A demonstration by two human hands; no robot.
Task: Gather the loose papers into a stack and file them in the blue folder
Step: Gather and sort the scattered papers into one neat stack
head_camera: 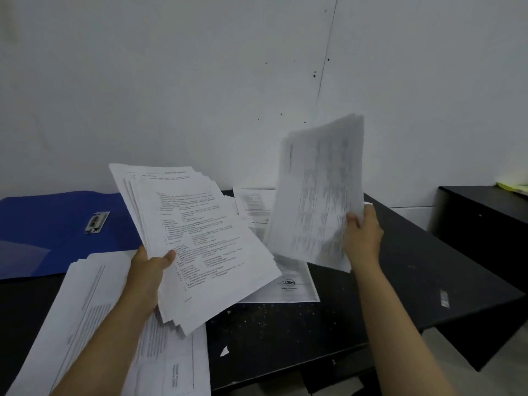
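Observation:
My left hand (pixel 150 274) grips a thick, fanned stack of printed papers (pixel 197 241) by its lower left edge, held above the desk. My right hand (pixel 362 238) holds a second bundle of papers (pixel 317 192) upright and tilted, blurred by motion, pinched at its right edge. The blue folder (pixel 54 227) lies open on the desk at the left, its metal clip (pixel 97 222) showing. More loose papers (pixel 94 332) lie on the desk under my left arm, and others (pixel 285 287) lie in the middle beneath the held stacks.
The black desk (pixel 400 281) is speckled with white flecks and a small paper scrap (pixel 225 351). Its right corner ends near a second black cabinet (pixel 483 218) bearing a yellow item (pixel 513 187). A white wall rises behind.

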